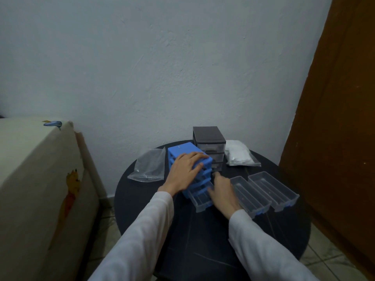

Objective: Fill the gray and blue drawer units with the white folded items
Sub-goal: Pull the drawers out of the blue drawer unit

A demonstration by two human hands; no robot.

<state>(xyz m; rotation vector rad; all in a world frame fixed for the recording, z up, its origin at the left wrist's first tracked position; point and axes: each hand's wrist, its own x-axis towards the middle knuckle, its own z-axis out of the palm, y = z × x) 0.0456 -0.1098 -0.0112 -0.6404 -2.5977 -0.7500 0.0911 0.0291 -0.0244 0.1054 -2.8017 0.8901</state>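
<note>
I am spreading my left hand (187,166) over the top of the blue unit (183,154), fingers curling over its front edge to steady it, and the risk starts here: the unit is sitting tilted toward me, so if I press unevenly or let go too soon it could tip, and the drawer (199,196) jutting out of its bottom slot could slide right out. Left of that hand an empty-looking clear bag (149,166) is lying flat on the dark round table (142,201); I judge it harmless unless I drag my sleeve over it. My right hand (220,190) is reaching in at the bottom drawer, just right of the left hand, but it is blurred, so I cannot tell whether it is gripping the drawer or only touching it. If I am pulling too hard, the drawer could jerk free and knock the two loose drawers (250,195) lying just right of this hand, side by side and both empty. Behind both hands the gray unit (209,144) is standing upright with its clear drawers in, touching or nearly touching the blue one. Beyond my right hand the bag of white items (238,155) is lying sealed and plump, soft-looking, its folded contents not yet taken out; nothing is filled so far.
</note>
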